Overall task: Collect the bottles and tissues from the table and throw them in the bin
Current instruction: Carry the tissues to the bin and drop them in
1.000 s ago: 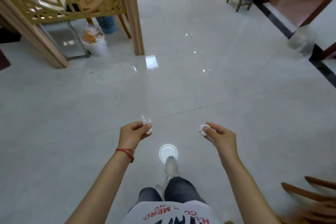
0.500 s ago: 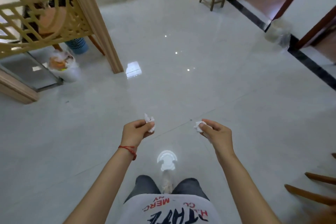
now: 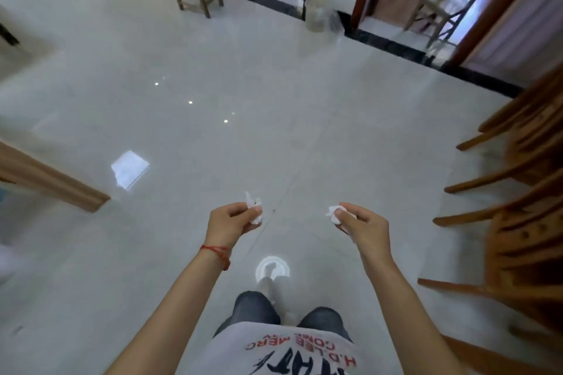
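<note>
Carrying: the person crosses the tiled floor (image 3: 213, 76) with one crumpled tissue per hand, arms held forward, presumably to keep the scraps ready for dropping.
Left hand (image 3: 227, 224): grip closed round a white tissue (image 3: 253, 207), thumb and fingers pinching it so the wad pokes up.
Right hand (image 3: 367, 228): grip likewise closed on a second tissue (image 3: 335, 212), pinched at the fingertips.
Bin (image 3: 320, 17): a pale, bag-lined container stands well ahead by the dark door threshold; contents too blurred to tell.
Bottles: none visible.
Surroundings: wooden chairs (image 3: 524, 192) stacked at the right.
</note>
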A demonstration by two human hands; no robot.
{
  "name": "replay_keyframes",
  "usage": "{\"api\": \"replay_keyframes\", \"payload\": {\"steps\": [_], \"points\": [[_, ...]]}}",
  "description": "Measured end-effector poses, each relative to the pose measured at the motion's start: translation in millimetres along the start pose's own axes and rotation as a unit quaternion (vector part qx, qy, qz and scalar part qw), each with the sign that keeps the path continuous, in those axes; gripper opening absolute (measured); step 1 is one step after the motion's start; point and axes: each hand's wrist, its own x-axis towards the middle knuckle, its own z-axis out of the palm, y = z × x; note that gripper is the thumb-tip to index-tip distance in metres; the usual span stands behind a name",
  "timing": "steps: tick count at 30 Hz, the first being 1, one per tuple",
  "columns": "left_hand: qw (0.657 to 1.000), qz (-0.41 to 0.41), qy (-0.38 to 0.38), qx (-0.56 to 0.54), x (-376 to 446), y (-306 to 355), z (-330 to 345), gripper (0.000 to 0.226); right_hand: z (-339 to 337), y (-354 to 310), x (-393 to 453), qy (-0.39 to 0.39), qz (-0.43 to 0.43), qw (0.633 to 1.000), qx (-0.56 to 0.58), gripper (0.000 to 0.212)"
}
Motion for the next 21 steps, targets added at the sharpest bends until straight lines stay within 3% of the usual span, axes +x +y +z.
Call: {"api": "replay_keyframes", "payload": {"steps": [2, 9, 21], "points": [[0.999, 0.001, -0.042, 0.024, 17.3, 12.1, 9.4, 0.029, -3.5, -3.6, 3.7, 0.044, 0.002, 0.999, 0.022, 0.022], [0.987, -0.007, -0.152, 0.054, 61.5, 39.8, 51.8, 0.048, -17.3, -8.8, 16.5, 0.156, 0.009, 0.986, 0.066, 0.019], [0.977, -0.024, -0.2, 0.072, 145.7, 66.7, 163.5, 0.037, -52.5, -40.2, 115.3, 0.224, 0.008, 0.972, 0.068, 0.023]]}}
